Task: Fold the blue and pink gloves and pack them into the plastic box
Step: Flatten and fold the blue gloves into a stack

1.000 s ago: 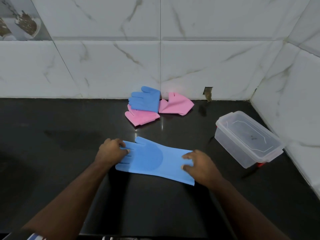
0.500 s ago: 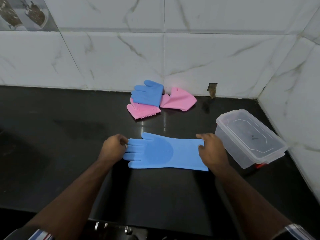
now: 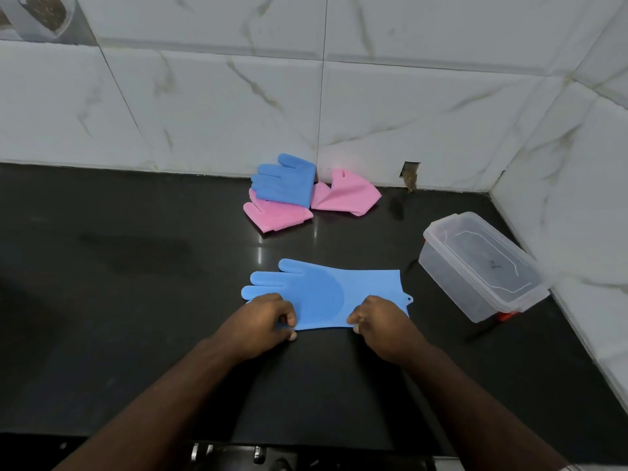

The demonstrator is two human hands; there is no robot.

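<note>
Home kitchen corner.
Marble-look wall tiles (image 3: 390,113) are meeting a glossy black countertop (image 3: 136,300), with stove knobs (image 3: 204,452) showing at its near edge.

I see soft, even light; glare streak on dark counter (image 3: 260,246); faint arm shadows; wall tiles (image 3: 424,107) bowed by wide lens; focus sharp.

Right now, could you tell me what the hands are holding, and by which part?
Both hold the flat blue glove by its near long edge: the left hand pinches near the fingers, the right hand near the cuff.
</note>
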